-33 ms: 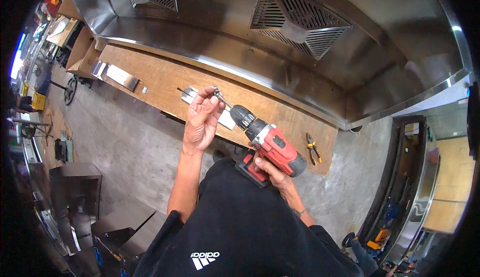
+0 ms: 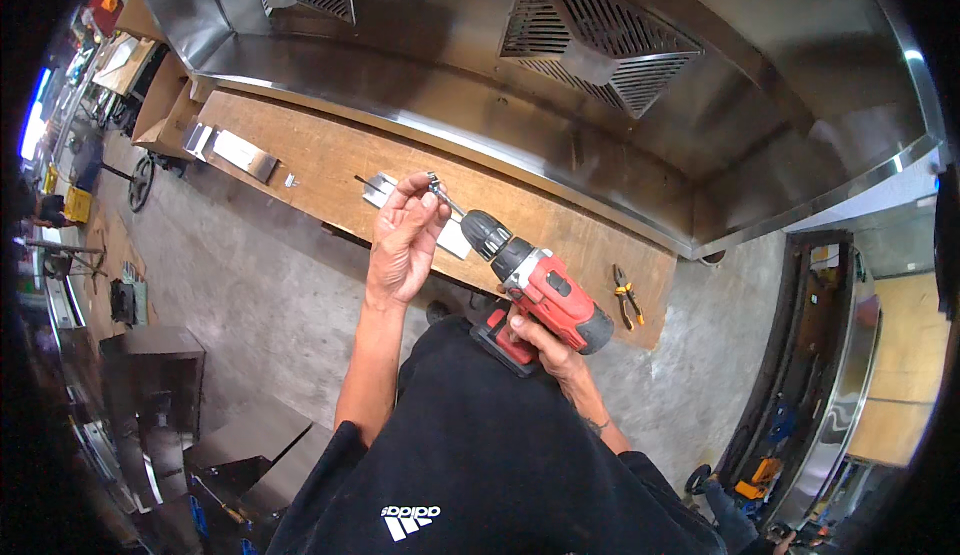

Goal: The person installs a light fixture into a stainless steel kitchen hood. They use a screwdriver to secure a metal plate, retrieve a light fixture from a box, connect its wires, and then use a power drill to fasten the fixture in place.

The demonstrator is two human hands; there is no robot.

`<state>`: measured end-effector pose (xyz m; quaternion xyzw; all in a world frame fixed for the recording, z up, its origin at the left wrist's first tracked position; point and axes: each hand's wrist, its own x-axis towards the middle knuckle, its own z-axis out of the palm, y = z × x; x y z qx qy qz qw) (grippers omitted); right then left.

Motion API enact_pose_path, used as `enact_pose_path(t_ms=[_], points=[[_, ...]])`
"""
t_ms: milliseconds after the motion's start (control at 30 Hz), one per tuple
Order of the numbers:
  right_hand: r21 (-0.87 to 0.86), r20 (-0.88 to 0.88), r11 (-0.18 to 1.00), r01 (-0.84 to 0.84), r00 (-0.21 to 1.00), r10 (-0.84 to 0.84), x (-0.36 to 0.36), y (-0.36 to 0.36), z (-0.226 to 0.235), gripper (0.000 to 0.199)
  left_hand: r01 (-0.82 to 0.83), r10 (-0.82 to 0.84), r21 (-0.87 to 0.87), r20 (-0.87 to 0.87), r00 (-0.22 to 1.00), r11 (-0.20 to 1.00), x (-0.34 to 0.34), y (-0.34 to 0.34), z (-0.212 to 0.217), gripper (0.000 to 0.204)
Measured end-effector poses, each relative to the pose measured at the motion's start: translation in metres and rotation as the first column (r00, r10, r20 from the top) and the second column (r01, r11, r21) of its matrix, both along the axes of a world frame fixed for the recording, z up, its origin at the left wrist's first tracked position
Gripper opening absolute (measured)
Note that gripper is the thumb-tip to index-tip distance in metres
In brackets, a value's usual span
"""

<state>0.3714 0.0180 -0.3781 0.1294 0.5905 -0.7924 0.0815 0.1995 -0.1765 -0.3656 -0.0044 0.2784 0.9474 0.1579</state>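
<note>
Left hand (image 2: 405,245) pinches a small metal fitting (image 2: 436,187) at the bit tip of the red drill (image 2: 540,290), right hand (image 2: 545,347) clenched on its handle, above the wooden counter (image 2: 330,160) middle; trigger slip could catch fingertips (image 2: 425,200) or fling it.

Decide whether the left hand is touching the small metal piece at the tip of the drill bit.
Touching. The head view shows the left hand with its fingertips pinched around the small metal piece on the red cordless drill.
</note>
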Motion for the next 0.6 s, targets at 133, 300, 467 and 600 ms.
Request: enact_pose_path(t_ms=[133,300,467,600], points=[[0.03,0.019,0.999,-0.013,1.0,0.012,0.023,0.005,-0.002,0.029,0.012,-0.015,-0.098,-0.034,0.999,0.995,0.02,0.002,-0.008,0.035],[0.349,-0.215,0.932,0.095,0.976,-0.019,0.074,0.019,0.008,0.03,0.037,-0.037,-0.161,0.001,0.999,0.986,0.072,0.025,0.001,0.036],[0.194,-0.104,0.981,0.03,0.995,-0.01,0.058,0.079,0.005,0.03,0.069,-0.088,-0.221,-0.074,0.993,0.973,0.052,0.076,0.01,0.039],[-0.106,-0.094,0.994,-0.011,0.996,0.001,0.098,0.136,0.131,0.025,0.069,-0.139,-0.352,-0.178,0.974,0.933,0.093,0.129,0.142,0.036]])
